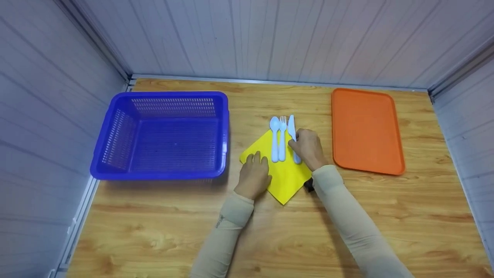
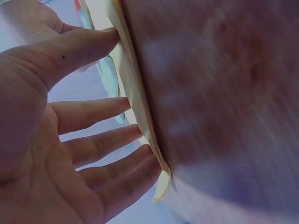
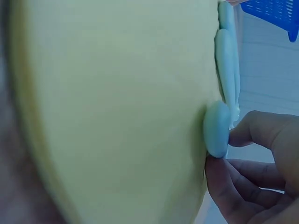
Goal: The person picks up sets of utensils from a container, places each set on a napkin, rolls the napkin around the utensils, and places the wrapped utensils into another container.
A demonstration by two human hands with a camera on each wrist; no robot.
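Note:
A yellow napkin (image 1: 285,179) lies diamond-wise on the wooden table, with a light blue spoon (image 1: 274,139) and fork (image 1: 282,143) side by side on its upper part. Right of them is a light blue knife (image 1: 291,125), which my right hand (image 1: 308,146) pinches between thumb and fingers. In the right wrist view, the knife's handle (image 3: 217,129) sits at the fingertips, low over the napkin. My left hand (image 1: 254,175) rests on the napkin's left part, its fingers spread. The left wrist view shows those fingertips touching the napkin's edge (image 2: 140,93).
A blue perforated basket (image 1: 162,175) stands at the left of the table. On the right lies an orange tray (image 1: 366,131). A small black object (image 1: 308,185) shows beside the right wrist. Pale panel walls (image 1: 270,42) enclose the back and sides.

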